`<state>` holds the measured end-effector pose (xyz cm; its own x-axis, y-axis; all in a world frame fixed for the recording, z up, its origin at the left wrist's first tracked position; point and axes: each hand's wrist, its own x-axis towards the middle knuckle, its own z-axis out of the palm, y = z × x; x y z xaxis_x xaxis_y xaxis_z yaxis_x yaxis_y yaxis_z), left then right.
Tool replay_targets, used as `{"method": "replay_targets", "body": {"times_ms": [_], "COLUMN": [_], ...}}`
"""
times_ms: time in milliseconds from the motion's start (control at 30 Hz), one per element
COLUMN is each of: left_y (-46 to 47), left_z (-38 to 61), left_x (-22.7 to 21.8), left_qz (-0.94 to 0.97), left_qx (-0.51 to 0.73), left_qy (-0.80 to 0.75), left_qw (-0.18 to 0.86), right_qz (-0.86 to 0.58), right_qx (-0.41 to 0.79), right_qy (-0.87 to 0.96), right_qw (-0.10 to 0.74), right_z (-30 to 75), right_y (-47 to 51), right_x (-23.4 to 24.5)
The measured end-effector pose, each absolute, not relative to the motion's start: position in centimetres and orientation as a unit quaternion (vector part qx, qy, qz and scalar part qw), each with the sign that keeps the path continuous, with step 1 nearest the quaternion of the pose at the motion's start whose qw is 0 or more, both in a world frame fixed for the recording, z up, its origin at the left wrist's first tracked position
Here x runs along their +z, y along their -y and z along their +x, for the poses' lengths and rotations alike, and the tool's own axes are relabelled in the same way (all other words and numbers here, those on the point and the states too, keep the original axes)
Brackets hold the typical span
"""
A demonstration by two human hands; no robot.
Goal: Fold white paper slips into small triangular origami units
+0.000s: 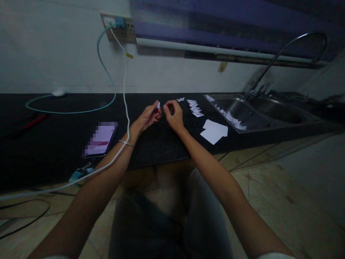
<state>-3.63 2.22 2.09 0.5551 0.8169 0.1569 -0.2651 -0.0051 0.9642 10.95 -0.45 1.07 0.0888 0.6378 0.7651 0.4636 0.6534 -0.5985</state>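
My left hand (pixel 150 116) is above the black counter (pixel 159 144), its fingers pinched on a tiny white folded paper piece (pixel 158 105). My right hand (pixel 174 114) is close beside it, fingers curled in a pinch near the same piece; what it holds is too small to make out. To the right lie several small folded white paper pieces (pixel 194 107) in a row, one more (pixel 180 99) behind them, and a couple of flat white paper sheets (pixel 214 131) near the counter's front edge.
A steel sink (pixel 258 115) with a curved tap (pixel 285 46) holds white paper scraps (pixel 231 118). A phone (pixel 100 139) lies at left. A white cable (pixel 125 108) and a green cable (pixel 81 109) run from a wall socket (pixel 118 28). Tiled floor lies below.
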Motion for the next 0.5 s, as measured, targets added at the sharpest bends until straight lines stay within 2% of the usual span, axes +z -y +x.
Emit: {"method": "replay_targets", "body": {"times_ms": [233,500], "left_y": [-2.8,-3.9], "left_z": [-3.3,-3.2], "left_x": [1.0,0.4], "left_qz": [0.605,0.572], "left_qx": [0.36,0.331], "left_qy": [-0.23,-0.259], "left_qw": [0.672,0.704], "right_qz": [-0.428,-0.428], "right_qx": [0.271,0.363], "right_qy": [0.618,0.547], "right_qw": [0.601,0.62], "right_z": [11.7,12.1], "right_y": [-1.1,-1.0], "right_x": [0.4,0.5]}}
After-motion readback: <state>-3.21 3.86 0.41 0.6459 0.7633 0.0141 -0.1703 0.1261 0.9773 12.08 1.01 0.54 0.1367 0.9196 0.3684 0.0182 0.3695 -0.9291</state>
